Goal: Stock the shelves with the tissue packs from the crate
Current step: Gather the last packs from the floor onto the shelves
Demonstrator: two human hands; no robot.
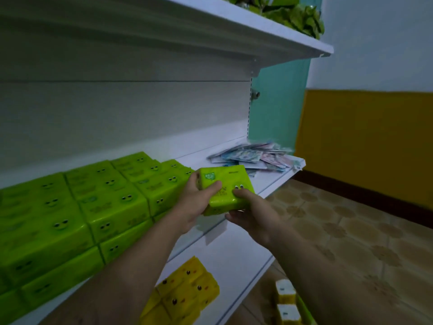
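One glossy, boxy tissue pack (228, 178)

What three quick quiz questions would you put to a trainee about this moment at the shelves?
1. True or false: only the left hand grips the held pack.
2. What lies at the right end of the middle shelf? A) bottles B) a pile of flat printed packets C) a crate
3. What colour are the packs on the lower shelf?

Key: 1 false, the right hand grips it too; 2 B; 3 yellow.
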